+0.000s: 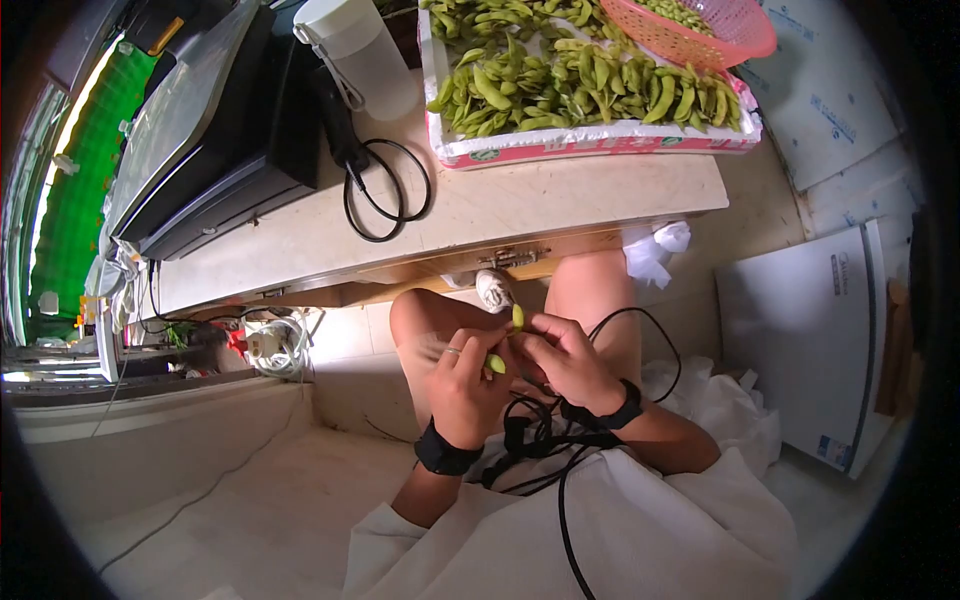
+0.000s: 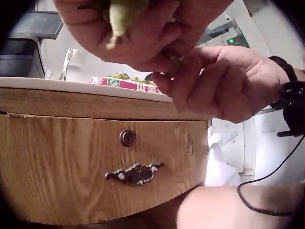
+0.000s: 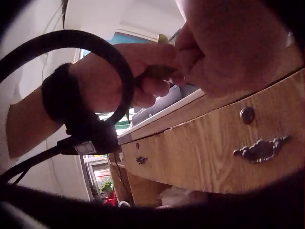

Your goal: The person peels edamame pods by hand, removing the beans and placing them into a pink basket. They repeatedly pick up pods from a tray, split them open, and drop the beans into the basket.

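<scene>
Both hands meet above the lap in the head view, fingertips close together. The left hand [image 1: 462,385], with a ring on one finger, has its fingers curled round a green pod [image 1: 496,364]. Another pod [image 1: 518,317] stands upright between the two hands, at the right hand's [image 1: 572,362] pinching fingertips. In the left wrist view a pod [image 2: 125,18] pokes out beneath the left hand [image 2: 147,43], and the right hand [image 2: 219,83] touches its fingertips. The right wrist view shows the right hand [image 3: 233,47] large, covering most of the contact.
A foam box [image 1: 600,143] of green pods stands on the table [image 1: 520,195], with a pink basket [image 1: 735,45] at its back right. A bottle [image 1: 375,75], a black machine [image 1: 230,150] and a looped cable are to the left. Black cables cross the lap.
</scene>
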`<state>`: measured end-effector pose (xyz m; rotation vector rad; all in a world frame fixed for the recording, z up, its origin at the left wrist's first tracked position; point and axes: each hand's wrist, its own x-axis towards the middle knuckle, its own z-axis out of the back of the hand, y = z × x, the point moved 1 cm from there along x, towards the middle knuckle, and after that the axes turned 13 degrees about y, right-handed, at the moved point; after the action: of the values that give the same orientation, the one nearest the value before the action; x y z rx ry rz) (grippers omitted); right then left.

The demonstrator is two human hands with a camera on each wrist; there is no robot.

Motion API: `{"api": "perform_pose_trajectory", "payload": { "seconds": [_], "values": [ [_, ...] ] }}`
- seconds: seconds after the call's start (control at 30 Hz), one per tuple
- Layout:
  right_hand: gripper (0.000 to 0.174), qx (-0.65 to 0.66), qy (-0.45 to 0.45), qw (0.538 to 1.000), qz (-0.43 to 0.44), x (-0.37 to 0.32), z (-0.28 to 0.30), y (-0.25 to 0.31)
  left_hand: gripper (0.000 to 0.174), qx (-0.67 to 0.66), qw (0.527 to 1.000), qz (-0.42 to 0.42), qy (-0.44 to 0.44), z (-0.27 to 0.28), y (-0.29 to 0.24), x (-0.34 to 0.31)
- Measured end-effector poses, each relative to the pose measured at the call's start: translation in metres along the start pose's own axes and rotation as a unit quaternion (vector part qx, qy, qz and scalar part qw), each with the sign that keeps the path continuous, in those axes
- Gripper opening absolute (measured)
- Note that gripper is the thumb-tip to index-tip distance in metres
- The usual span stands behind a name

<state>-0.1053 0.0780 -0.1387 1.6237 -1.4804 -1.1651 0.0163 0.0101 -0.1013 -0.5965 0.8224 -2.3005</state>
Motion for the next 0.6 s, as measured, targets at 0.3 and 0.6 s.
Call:
{"api": "perform_pose_trajectory", "payload": {
  "seconds": [0.3,0.6],
  "values": [
    [0.016,-0.173,-0.048,0.983,0.044,-0.003,0.005,0.007,0.018,-0.158,0.984,0.033,0.071,-0.001,0.009,-0.003],
    [0.012,-0.259,0.066,0.962,0.049,-0.009,0.005,0.019,0.012,-0.406,0.89,0.154,0.137,0.006,0.023,-0.003]
  ]
}}
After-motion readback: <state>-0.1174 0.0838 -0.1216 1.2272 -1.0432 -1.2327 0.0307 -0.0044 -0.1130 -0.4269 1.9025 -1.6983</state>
